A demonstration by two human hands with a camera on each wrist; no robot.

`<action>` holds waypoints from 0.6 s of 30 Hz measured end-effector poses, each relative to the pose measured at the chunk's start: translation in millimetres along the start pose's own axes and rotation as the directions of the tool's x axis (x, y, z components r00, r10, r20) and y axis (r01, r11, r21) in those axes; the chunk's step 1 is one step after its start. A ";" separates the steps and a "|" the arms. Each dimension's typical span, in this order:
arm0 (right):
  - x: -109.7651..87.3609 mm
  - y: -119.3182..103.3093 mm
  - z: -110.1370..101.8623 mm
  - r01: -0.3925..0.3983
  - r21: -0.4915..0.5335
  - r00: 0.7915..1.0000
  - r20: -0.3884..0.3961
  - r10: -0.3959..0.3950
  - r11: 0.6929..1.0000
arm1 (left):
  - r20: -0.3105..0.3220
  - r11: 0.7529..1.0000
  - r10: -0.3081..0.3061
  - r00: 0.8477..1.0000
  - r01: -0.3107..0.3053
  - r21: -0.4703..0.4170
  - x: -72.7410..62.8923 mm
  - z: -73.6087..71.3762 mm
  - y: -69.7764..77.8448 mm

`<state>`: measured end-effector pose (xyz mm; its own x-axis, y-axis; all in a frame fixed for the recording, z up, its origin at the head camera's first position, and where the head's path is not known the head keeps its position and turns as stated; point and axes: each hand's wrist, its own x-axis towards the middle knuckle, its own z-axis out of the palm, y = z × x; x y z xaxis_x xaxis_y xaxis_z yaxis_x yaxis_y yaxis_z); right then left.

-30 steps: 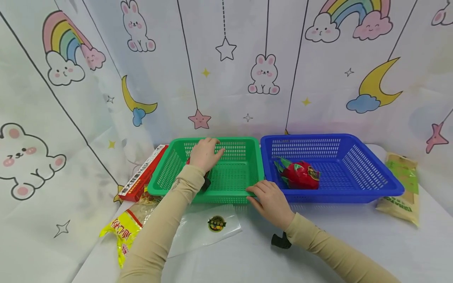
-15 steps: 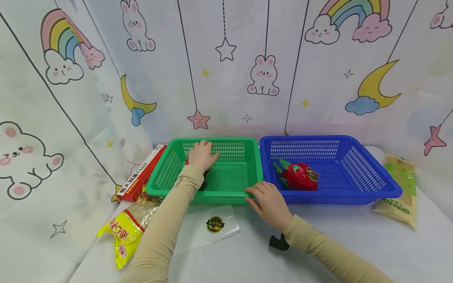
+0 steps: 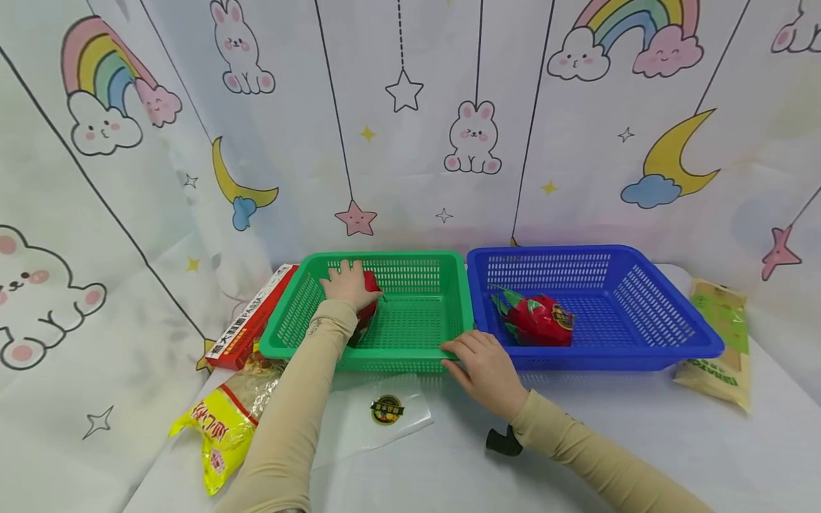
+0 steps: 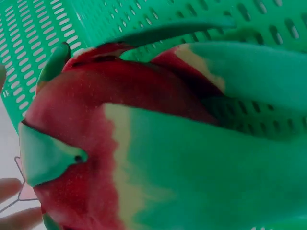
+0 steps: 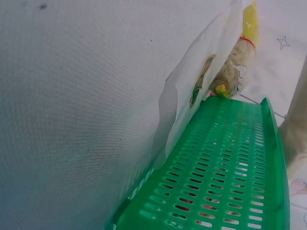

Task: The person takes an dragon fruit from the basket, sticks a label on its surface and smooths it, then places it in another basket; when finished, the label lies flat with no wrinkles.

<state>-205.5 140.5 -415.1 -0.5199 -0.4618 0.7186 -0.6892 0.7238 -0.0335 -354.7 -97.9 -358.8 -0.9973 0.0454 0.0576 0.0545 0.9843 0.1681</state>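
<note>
Inside the green basket [image 3: 410, 354] lies a red dragon fruit [image 3: 370, 288] with green scales, partly hidden by my left hand [image 3: 346, 285]. That hand is over the fruit's left side with its fingers spread. In the left wrist view the dragon fruit [image 4: 86, 153] fills the middle, and my fingertips [image 4: 8, 189] show at the left edge by its end. My right hand [image 3: 484, 370] holds the green basket's front rim near the right corner, fingers over the top and thumb outside. The right wrist view shows the basket's slotted wall [image 5: 211, 167] but not that hand.
A blue basket [image 3: 616, 353] with another wrapped dragon fruit [image 3: 541, 320] stands right of the green one. At left lie a red pasta box [image 3: 253, 317] and a yellow noodle bag [image 3: 224, 427]. A clear bag [image 3: 378, 427] lies in front; a tan packet [image 3: 718, 342] lies right.
My left hand has shifted left across the green basket, and more of the dragon fruit now shows at its right. The right hand stays on the rim. The view has turned slightly.
</note>
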 end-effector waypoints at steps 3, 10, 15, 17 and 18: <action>0.0 0.1 -0.2 0.002 -0.005 1.000 -0.002 -0.002 1.000 | 0.059 1.000 -0.029 0.998 0.029 -0.007 3.1 1.2 -1.2; 0.4 0.7 -0.1 0.006 -0.010 1.000 0.000 -0.006 1.000 | 0.122 0.993 -0.113 0.986 0.110 0.032 27.6 20.0 -11.2; -0.4 0.4 -0.4 0.005 -0.012 1.000 0.014 -0.004 1.000 | 0.189 0.991 -0.124 0.974 0.112 0.072 16.8 11.7 -6.3; -1.2 0.7 -0.8 0.001 -0.015 1.000 0.020 -0.001 1.000 | 0.190 0.994 -0.091 0.978 0.079 0.068 11.0 9.0 -4.7; -1.6 0.9 -1.0 -0.001 -0.015 1.000 0.022 0.002 1.000 | 0.185 0.996 -0.071 0.980 0.060 0.060 8.3 7.3 -3.7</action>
<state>-204.8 142.5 -415.6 -0.5318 -0.4717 0.7033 -0.6806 0.7322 -0.0236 -363.5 -100.0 -366.1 -0.9904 0.0067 -0.1378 -0.0088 0.9937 0.1120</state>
